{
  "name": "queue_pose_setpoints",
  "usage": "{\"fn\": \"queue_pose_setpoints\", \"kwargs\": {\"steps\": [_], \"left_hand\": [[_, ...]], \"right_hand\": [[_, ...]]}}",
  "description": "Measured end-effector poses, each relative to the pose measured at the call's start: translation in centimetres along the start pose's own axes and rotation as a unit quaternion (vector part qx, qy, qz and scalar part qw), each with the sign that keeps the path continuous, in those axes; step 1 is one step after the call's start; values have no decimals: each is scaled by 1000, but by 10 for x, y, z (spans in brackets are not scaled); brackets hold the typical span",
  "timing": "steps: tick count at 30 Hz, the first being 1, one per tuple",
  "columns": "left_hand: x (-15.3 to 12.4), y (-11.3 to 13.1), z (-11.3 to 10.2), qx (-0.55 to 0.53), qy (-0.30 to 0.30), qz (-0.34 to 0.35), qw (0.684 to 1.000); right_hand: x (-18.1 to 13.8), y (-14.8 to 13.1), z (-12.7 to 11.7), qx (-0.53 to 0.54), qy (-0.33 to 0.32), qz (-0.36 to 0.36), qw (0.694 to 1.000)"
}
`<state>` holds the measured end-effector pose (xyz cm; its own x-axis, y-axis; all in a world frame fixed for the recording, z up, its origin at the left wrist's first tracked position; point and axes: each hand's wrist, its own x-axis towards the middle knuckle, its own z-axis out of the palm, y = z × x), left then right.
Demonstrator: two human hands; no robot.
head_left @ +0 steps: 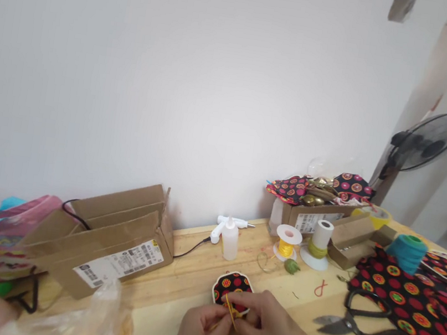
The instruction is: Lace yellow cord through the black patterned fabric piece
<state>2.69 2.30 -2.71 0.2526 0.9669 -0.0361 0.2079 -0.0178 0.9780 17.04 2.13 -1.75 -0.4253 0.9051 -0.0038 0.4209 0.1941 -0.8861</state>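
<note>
My left hand (202,333) is closed at the table's front, its thumb and fingers pinching a yellow cord (229,309). Close beside it on the right, my right hand (275,327) has its fingers bent round the same cord. Just beyond the fingertips is a small scalloped fabric piece (231,282), black with red and orange flowers and a cream edge. My fingers cover its lower part, so I cannot tell whether the cord is fixed to it.
Black-handled scissors (351,325) lie open at right beside patterned cloth (382,286). Behind my hands stand a clear bottle (230,241), a glue gun (218,231), a yellow cord spool (287,244) and a green one (317,250). Cardboard box (111,246) and plastic bag (101,311) occupy the left.
</note>
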Motion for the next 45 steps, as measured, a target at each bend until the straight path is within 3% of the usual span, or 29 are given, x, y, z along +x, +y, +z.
{"fn": "queue_pose_setpoints", "kwargs": {"steps": [5,14,25,34,40,45], "left_hand": [[-2,3,-2,21,-25,14,999],[-4,5,-3,-6,6,-6,1000],[0,5,-5,-46,39,-30,998],[4,0,-8,-68,36,-18,997],[4,4,-9,-102,72,5,992],[3,6,-11,-136,62,16,989]], "right_hand": [[-3,-9,-2,-207,59,-82,973],[-4,-6,0,-365,93,-104,920],[-2,-9,-3,-403,126,-106,900],[-1,-3,-6,-385,158,-202,887],[-3,-4,-5,-369,146,-200,896],[-3,-6,-3,-352,156,-177,906]]}}
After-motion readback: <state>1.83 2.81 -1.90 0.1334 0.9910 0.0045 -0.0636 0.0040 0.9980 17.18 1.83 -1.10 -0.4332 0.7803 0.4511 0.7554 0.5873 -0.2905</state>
